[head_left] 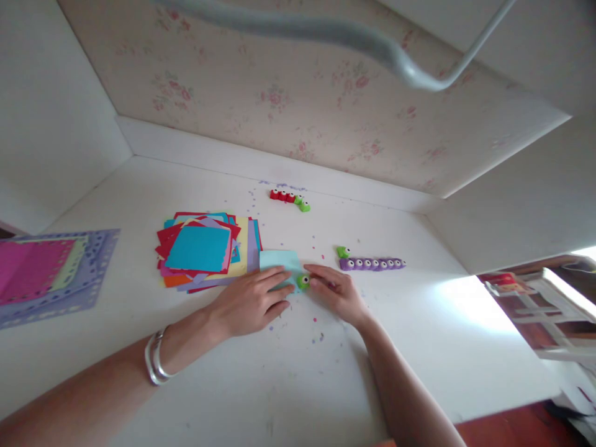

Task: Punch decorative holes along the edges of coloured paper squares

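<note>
A pale blue sheet of paper (pixel 279 258) lies on the white table. My left hand (pixel 254 298) rests flat over its lower part, fingers stretched out. At the sheet's right edge sits a small green craft punch (pixel 303 281) with a white, eye-like button. The fingers of my right hand (pixel 338 292) close on this punch from the right; the exact contact of the thumb is partly hidden. Left of the sheet is a pile of coloured papers (pixel 200 248), with a bright blue piece on top.
Purple punches (pixel 372 264) stand in a row at right, a green one (pixel 343 252) beside them. Red punches (pixel 282 196) and two green ones are near the back wall. Punched papers (pixel 100 273) lie far left. Tiny paper bits scatter the table. A pale curved bar (pixel 298 31) hangs overhead.
</note>
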The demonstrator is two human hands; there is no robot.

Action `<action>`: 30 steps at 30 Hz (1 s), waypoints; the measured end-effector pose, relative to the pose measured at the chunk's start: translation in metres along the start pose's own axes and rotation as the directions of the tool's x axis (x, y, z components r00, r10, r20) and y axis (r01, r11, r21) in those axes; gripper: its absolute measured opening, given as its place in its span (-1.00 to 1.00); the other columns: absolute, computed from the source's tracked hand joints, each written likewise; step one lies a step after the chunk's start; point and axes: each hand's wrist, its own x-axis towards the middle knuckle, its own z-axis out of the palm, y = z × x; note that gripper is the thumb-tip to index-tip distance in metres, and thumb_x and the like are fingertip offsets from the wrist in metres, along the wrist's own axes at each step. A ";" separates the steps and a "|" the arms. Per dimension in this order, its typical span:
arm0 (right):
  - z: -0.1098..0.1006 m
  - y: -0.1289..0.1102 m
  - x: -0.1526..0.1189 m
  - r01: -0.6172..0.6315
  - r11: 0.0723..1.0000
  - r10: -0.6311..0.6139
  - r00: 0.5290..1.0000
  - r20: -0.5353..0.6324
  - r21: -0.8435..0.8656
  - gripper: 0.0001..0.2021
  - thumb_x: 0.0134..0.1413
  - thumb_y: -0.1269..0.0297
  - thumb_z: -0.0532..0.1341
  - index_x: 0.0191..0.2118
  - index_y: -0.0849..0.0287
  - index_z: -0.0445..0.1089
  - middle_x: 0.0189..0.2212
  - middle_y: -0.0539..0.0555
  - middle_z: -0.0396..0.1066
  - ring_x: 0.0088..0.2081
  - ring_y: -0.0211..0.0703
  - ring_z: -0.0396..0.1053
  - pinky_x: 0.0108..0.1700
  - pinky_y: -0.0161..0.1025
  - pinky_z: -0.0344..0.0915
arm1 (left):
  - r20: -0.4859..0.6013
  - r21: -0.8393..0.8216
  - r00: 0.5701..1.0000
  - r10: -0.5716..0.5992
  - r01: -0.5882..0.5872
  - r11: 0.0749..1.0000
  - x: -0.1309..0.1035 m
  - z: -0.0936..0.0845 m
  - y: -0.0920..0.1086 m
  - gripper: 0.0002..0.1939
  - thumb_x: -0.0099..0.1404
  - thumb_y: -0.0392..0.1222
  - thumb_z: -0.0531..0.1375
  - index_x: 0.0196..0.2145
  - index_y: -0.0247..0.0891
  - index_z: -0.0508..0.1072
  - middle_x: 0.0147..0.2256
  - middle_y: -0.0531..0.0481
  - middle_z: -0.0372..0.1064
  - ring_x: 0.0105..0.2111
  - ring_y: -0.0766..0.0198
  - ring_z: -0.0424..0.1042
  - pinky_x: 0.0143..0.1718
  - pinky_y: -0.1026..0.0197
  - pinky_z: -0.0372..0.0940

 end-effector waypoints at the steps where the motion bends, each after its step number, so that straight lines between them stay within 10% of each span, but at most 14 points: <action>1: -0.002 -0.002 0.002 -0.039 0.999 0.040 0.999 -0.023 0.012 -0.74 0.20 0.15 0.21 -0.06 0.07 0.51 -0.07 0.14 0.51 -0.07 -0.05 0.45 -0.12 -0.14 0.41 | 0.017 -0.005 1.000 -0.005 0.005 1.000 0.000 0.000 0.000 -0.66 0.42 -0.10 0.06 0.06 -0.22 0.45 0.13 -0.11 0.34 0.19 0.10 0.23 0.18 0.04 0.23; 11: -0.003 -0.003 0.019 -0.204 0.979 0.206 0.968 0.145 -0.027 -0.75 0.12 0.09 0.25 -0.23 0.14 0.55 -0.31 0.08 0.54 -0.36 -0.19 0.42 -0.34 -0.27 0.34 | 0.066 -0.023 0.995 -0.080 0.082 0.996 -0.004 -0.003 0.003 -0.66 0.43 0.03 0.04 0.05 -0.03 0.44 0.14 0.05 0.34 0.16 0.12 0.26 0.30 -0.17 -0.43; 30: -0.005 -0.013 0.030 -0.355 0.934 0.355 0.904 0.239 -0.045 -0.73 0.03 0.07 0.30 -0.29 0.18 0.54 -0.41 0.06 0.48 -0.46 -0.25 0.35 -0.39 -0.28 0.29 | 0.118 0.016 0.992 -0.034 0.032 0.999 -0.006 -0.003 0.000 -0.63 0.43 0.10 -0.03 0.04 0.06 0.45 0.18 0.02 0.28 0.18 0.06 0.19 0.26 -0.17 -0.32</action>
